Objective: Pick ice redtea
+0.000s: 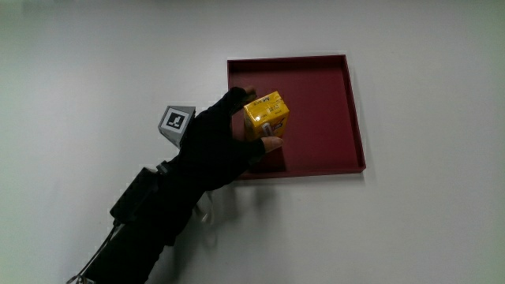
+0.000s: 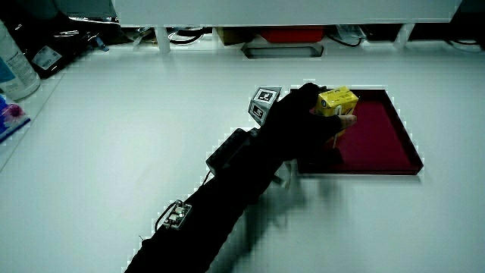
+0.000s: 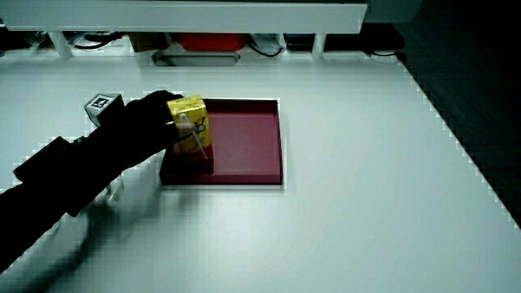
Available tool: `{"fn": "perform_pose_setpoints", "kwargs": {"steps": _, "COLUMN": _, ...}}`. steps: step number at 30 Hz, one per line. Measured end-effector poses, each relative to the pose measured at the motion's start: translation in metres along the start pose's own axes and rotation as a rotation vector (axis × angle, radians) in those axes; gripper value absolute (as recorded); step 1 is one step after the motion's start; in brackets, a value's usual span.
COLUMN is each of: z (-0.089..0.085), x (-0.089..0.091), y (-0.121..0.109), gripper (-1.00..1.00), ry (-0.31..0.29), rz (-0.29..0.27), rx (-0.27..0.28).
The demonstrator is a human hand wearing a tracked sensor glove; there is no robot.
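The ice red tea is a small yellow carton (image 1: 267,116) with a straw on its side, seen in both side views (image 2: 336,101) (image 3: 190,122). The gloved hand (image 1: 223,140) grips it, thumb on the side nearer the person and fingers over the top. The carton is tilted and held just above the dark red tray (image 1: 327,118), over the tray's part nearest the hand. The patterned cube (image 1: 177,122) rides on the back of the hand (image 2: 299,121) (image 3: 138,130). The forearm stretches from the person's edge of the table.
The dark red tray (image 2: 383,144) (image 3: 252,142) lies flat on the white table (image 1: 410,229). A low partition (image 2: 288,11) with cables and a red box under it runs along the table's edge farthest from the person. Bottles (image 2: 15,64) stand at a table corner.
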Motion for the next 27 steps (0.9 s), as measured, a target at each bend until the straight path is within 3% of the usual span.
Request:
{"fn": "perform_pose_setpoints", "kwargs": {"steps": 6, "z": 0.0019, "x": -0.0001, "y": -0.0003, "gripper": 0.60, "ry": 0.023, "rz": -0.040, "rx": 0.050}}
{"fn": "perform_pose_setpoints", "kwargs": {"steps": 8, "z": 0.0025, "x": 0.0006, "y": -0.0012, "gripper": 0.66, "ry": 0.012, "rz": -0.027, "rx": 0.061}}
{"fn": "perform_pose_setpoints", "kwargs": {"steps": 20, "z": 0.0033, "x": -0.0028, "y": -0.0022, "gripper": 1.00, "ry": 0.012, "rz": -0.045, "rx": 0.086}}
{"fn": "perform_pose_setpoints", "kwargs": {"steps": 27, "z": 0.0029, "x": -0.0052, "y": -0.0061, "gripper": 1.00, "ry": -0.020, "rz": -0.064, "rx": 0.096}}
